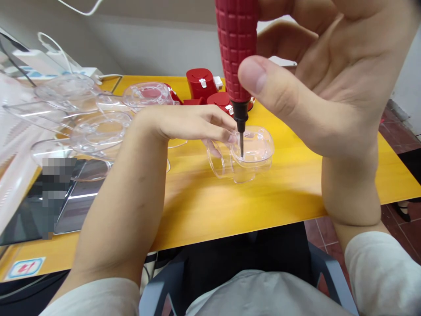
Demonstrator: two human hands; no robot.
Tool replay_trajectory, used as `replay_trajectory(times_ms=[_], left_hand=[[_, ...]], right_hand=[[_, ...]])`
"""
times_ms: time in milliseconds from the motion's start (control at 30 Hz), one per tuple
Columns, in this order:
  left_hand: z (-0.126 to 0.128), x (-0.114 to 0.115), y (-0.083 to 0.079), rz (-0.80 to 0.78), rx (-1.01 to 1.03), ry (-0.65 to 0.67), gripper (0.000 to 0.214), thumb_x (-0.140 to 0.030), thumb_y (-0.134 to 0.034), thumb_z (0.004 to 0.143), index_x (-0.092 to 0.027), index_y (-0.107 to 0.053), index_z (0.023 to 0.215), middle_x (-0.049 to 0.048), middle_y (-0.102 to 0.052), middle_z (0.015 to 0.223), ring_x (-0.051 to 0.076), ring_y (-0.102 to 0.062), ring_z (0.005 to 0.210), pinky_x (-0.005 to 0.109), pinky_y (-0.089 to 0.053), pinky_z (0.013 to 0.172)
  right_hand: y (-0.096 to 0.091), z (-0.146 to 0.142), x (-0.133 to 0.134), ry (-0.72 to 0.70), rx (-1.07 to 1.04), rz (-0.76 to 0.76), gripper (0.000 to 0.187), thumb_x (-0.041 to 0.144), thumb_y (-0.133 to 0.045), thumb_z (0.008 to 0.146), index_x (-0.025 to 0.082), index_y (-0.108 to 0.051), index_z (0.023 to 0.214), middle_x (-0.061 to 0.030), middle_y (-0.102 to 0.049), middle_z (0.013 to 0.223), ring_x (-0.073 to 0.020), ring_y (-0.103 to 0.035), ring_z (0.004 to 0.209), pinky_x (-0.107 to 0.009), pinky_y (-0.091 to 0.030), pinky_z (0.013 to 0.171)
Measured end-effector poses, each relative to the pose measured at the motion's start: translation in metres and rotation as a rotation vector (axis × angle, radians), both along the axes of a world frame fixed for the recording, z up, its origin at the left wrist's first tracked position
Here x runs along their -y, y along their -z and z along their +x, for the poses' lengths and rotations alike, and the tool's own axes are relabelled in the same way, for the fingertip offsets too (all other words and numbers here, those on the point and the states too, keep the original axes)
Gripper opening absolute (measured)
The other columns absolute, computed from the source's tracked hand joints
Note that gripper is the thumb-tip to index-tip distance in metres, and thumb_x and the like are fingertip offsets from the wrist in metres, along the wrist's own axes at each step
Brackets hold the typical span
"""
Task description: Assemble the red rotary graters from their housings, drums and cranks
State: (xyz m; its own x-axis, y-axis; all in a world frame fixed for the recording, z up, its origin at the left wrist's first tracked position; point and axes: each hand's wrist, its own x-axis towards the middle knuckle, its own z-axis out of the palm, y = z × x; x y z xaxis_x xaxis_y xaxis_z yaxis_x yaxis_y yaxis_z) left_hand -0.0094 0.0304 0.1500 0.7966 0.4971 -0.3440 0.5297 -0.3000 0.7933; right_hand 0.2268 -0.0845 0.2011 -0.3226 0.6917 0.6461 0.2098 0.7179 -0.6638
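Note:
My right hand (pixel 315 83) is wrapped round a red-handled screwdriver (pixel 237 48), held upright with its thin bit pressed down into a clear plastic housing (pixel 255 156) on the yellow table (pixel 296 188). My left hand (pixel 187 123) reaches in from the left, fingers pinched on the housing's left rim beside the bit. A second clear plastic piece (pixel 219 160) adjoins the housing on its left.
Several clear plastic round parts (pixel 98 131) lie stacked at the left, over a dark tablet (pixel 66 202). Red plastic parts (pixel 202 83) sit at the table's far edge. White cables and a power strip (pixel 88 72) lie at the back left. The table's front edge runs just before my lap.

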Motion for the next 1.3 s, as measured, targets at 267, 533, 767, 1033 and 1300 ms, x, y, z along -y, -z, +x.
replay_trajectory(times_ms=[267,533,767,1033,1300], left_hand=[[0.002,-0.005,0.004,0.025,-0.001,0.031,0.064,-0.060,-0.081,0.096,-0.016,-0.093,0.141,0.0085,-0.093,0.124,0.027,-0.086,0.116,0.049,-0.069,0.122],[0.002,-0.006,0.009,-0.002,0.001,0.025,0.072,-0.064,-0.080,0.091,-0.012,-0.091,0.140,0.0110,-0.091,0.128,0.033,-0.085,0.125,0.059,-0.066,0.126],[0.004,-0.004,0.005,0.014,-0.023,0.019,0.077,-0.065,-0.079,0.090,-0.012,-0.089,0.145,0.0111,-0.091,0.127,0.036,-0.084,0.132,0.062,-0.062,0.131],[0.003,-0.004,0.005,0.030,-0.027,0.010,0.073,-0.065,-0.079,0.090,-0.011,-0.092,0.138,0.0113,-0.091,0.123,0.037,-0.084,0.131,0.063,-0.063,0.130],[0.005,-0.003,0.004,-0.001,-0.013,0.010,0.074,-0.061,-0.081,0.089,-0.011,-0.090,0.143,0.0128,-0.092,0.130,0.033,-0.087,0.122,0.059,-0.067,0.125]], right_hand=[[-0.003,0.005,-0.002,0.004,0.111,0.072,0.079,0.095,-0.032,0.111,0.028,-0.073,0.108,-0.0018,-0.079,0.120,-0.0204,-0.078,0.135,-0.036,-0.072,0.114],[-0.006,0.001,0.002,-0.067,-0.014,0.002,0.088,0.097,-0.021,0.108,0.031,-0.080,0.115,-0.0006,-0.086,0.123,-0.0238,-0.083,0.140,-0.043,-0.075,0.115],[-0.007,-0.001,0.000,0.012,0.014,0.013,0.079,0.091,-0.025,0.113,0.029,-0.070,0.100,-0.0007,-0.082,0.107,-0.0207,-0.083,0.131,-0.039,-0.075,0.110],[0.000,-0.003,-0.007,-0.058,-0.069,0.066,0.077,0.098,-0.040,0.107,0.028,-0.072,0.106,-0.0008,-0.080,0.105,-0.0208,-0.085,0.119,-0.039,-0.075,0.103],[-0.003,-0.004,-0.007,-0.005,-0.024,0.080,0.060,0.085,-0.053,0.114,0.028,-0.065,0.104,0.0032,-0.085,0.110,-0.0172,-0.083,0.122,-0.032,-0.075,0.100]])
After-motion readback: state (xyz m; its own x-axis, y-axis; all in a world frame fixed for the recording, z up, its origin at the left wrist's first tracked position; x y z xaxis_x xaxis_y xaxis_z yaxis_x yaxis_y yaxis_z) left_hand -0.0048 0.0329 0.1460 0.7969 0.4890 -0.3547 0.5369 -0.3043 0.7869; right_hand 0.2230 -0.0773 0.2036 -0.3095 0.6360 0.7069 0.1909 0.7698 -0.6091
